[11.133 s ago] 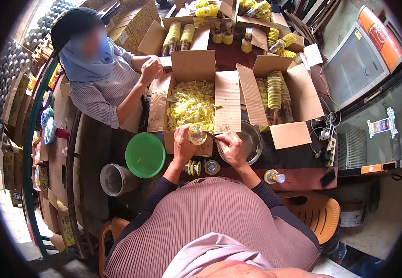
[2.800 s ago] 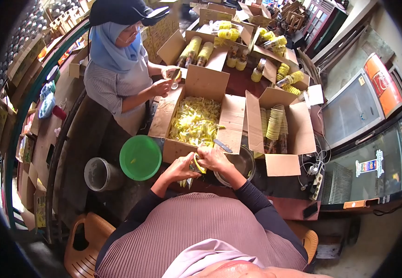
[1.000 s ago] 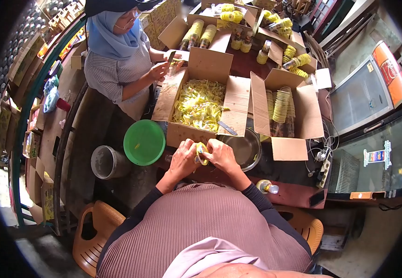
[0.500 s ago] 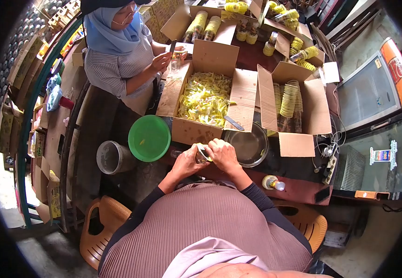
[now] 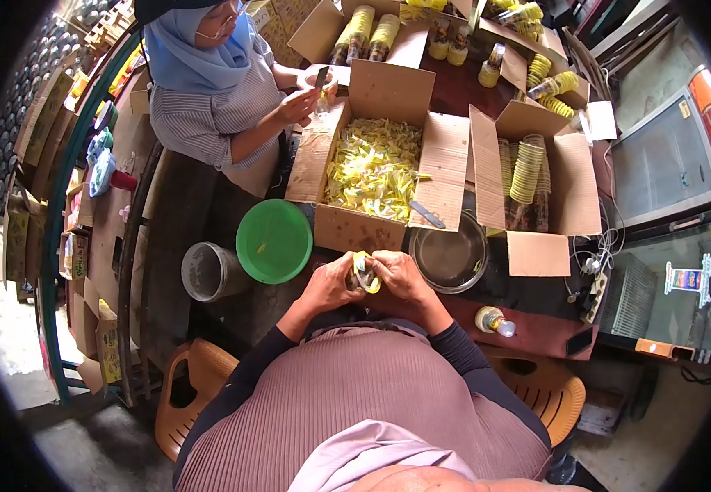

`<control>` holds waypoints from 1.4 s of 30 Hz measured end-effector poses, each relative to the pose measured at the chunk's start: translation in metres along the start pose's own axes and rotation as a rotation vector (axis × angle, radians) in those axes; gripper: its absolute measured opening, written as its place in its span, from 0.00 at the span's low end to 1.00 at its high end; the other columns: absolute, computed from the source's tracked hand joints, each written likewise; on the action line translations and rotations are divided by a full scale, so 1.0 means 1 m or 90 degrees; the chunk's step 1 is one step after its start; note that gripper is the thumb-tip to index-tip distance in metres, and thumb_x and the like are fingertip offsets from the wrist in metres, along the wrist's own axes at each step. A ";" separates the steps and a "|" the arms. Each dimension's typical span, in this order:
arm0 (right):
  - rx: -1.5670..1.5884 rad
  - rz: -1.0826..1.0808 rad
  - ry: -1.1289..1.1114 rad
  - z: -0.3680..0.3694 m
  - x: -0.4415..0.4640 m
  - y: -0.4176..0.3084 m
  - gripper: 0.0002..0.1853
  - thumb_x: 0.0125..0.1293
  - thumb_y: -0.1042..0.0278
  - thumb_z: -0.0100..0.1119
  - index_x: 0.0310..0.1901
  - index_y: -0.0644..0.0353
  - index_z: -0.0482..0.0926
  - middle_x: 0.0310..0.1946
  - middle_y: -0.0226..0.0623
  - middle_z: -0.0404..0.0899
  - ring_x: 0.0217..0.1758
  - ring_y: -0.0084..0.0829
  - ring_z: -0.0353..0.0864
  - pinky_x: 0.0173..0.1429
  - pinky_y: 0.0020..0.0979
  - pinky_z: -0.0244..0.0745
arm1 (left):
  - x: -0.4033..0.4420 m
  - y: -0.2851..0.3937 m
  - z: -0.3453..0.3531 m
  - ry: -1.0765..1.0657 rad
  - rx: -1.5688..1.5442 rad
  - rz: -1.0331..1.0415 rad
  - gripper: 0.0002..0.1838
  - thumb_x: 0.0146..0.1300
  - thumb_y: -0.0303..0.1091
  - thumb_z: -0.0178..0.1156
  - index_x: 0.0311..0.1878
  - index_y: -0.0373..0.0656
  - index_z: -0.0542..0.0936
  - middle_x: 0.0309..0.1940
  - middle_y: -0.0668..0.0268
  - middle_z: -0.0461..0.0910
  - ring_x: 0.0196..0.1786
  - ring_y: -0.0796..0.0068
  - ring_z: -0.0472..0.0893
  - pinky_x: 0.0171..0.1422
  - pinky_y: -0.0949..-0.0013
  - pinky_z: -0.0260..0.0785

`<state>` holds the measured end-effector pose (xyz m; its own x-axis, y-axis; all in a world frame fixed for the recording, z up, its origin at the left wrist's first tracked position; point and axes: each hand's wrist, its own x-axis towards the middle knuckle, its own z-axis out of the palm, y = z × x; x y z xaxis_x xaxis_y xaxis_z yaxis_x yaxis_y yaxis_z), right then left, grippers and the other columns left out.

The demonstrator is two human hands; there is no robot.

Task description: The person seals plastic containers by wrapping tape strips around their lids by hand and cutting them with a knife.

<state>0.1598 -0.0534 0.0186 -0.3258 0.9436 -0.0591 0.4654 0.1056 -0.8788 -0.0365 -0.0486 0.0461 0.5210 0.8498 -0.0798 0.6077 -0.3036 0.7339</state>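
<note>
Close to my body, my left hand (image 5: pixel 328 284) is wrapped round a small clear plastic cup (image 5: pixel 365 280). My right hand (image 5: pixel 403 277) pinches at its rim, where a yellow strip (image 5: pixel 360 262) stands out in a loop. Which part of the strip the right fingers grip is hidden. Just beyond my hands stands a cardboard box (image 5: pixel 360 227) full of yellow and white strips (image 5: pixel 376 164). A knife (image 5: pixel 428 215) lies on the box's right flap. Beside it is a round metal basin (image 5: pixel 451 258); a cup with a yellow band (image 5: pixel 493 321) lies on the table to the right.
Across the table a co-worker (image 5: pixel 216 107) holds a dark blade (image 5: pixel 321 78) and a clear cup. Left are a green plastic basin (image 5: pixel 273 242) and a grey bucket (image 5: pixel 205 272). A box (image 5: pixel 539 256) of stacked cups stands right, near a phone (image 5: pixel 580 341) and cables.
The yellow strip now stands up in a larger loop from the cup between my hands. The co-worker's hands have shifted slightly right. The view has moved a little.
</note>
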 end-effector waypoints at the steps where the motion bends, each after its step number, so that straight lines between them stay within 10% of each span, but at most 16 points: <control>1: 0.066 -0.004 -0.016 0.001 0.002 0.008 0.19 0.71 0.55 0.50 0.33 0.64 0.75 0.24 0.42 0.74 0.29 0.41 0.76 0.34 0.37 0.68 | 0.000 -0.002 0.001 -0.005 0.000 0.000 0.32 0.42 0.37 0.72 0.52 0.42 0.70 0.38 0.53 0.80 0.43 0.49 0.80 0.43 0.56 0.73; 5: 0.405 0.037 -0.047 0.004 0.004 0.015 0.17 0.72 0.59 0.51 0.35 0.67 0.78 0.23 0.26 0.70 0.29 0.17 0.66 0.33 0.26 0.64 | 0.001 -0.009 0.008 0.016 -0.069 0.007 0.37 0.39 0.35 0.75 0.54 0.40 0.70 0.42 0.55 0.79 0.45 0.53 0.81 0.49 0.61 0.73; 16: 0.951 0.277 0.034 0.037 0.004 0.040 0.14 0.72 0.59 0.51 0.30 0.57 0.74 0.20 0.18 0.65 0.23 0.13 0.60 0.28 0.21 0.57 | 0.002 -0.022 0.037 0.052 -0.347 -0.017 0.33 0.45 0.31 0.74 0.55 0.38 0.71 0.44 0.64 0.79 0.47 0.76 0.79 0.55 0.69 0.72; 18: 0.917 0.220 -0.024 0.023 0.003 0.050 0.17 0.72 0.57 0.50 0.28 0.58 0.74 0.20 0.21 0.67 0.22 0.15 0.62 0.27 0.22 0.59 | 0.002 -0.022 0.036 0.055 -0.345 -0.044 0.32 0.46 0.31 0.75 0.54 0.37 0.71 0.44 0.64 0.80 0.47 0.76 0.79 0.55 0.69 0.72; 20: 0.343 0.171 0.043 0.012 0.007 0.057 0.19 0.72 0.54 0.50 0.27 0.59 0.75 0.21 0.25 0.71 0.23 0.19 0.67 0.29 0.24 0.63 | 0.004 -0.019 0.031 0.051 -0.348 -0.098 0.31 0.47 0.32 0.75 0.53 0.38 0.71 0.44 0.64 0.80 0.48 0.75 0.79 0.55 0.68 0.72; 24: -0.091 0.151 0.318 -0.023 0.010 0.060 0.14 0.66 0.58 0.57 0.36 0.63 0.77 0.36 0.43 0.79 0.40 0.37 0.79 0.44 0.37 0.73 | 0.009 -0.016 0.023 0.031 -0.357 -0.132 0.32 0.50 0.34 0.74 0.55 0.38 0.69 0.45 0.63 0.79 0.48 0.74 0.79 0.56 0.68 0.72; 27: -0.427 0.177 0.393 -0.031 0.017 0.103 0.15 0.61 0.58 0.60 0.44 0.59 0.77 0.47 0.41 0.75 0.54 0.42 0.71 0.58 0.45 0.63 | 0.010 -0.025 0.025 0.004 -0.311 -0.129 0.34 0.51 0.37 0.73 0.58 0.38 0.66 0.48 0.61 0.78 0.50 0.73 0.79 0.57 0.67 0.71; 42: -0.365 0.255 0.318 -0.047 0.033 0.114 0.08 0.52 0.65 0.68 0.34 0.52 0.80 0.37 0.38 0.78 0.48 0.39 0.76 0.50 0.42 0.66 | 0.008 -0.025 0.013 0.065 -0.143 -0.026 0.32 0.53 0.33 0.69 0.59 0.38 0.65 0.51 0.54 0.73 0.55 0.57 0.75 0.59 0.61 0.66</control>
<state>0.2408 0.0044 -0.0617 0.2897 0.9569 0.0208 0.8560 -0.2493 -0.4529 -0.0394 -0.0399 0.0186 0.4285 0.9021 -0.0515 0.4726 -0.1752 0.8637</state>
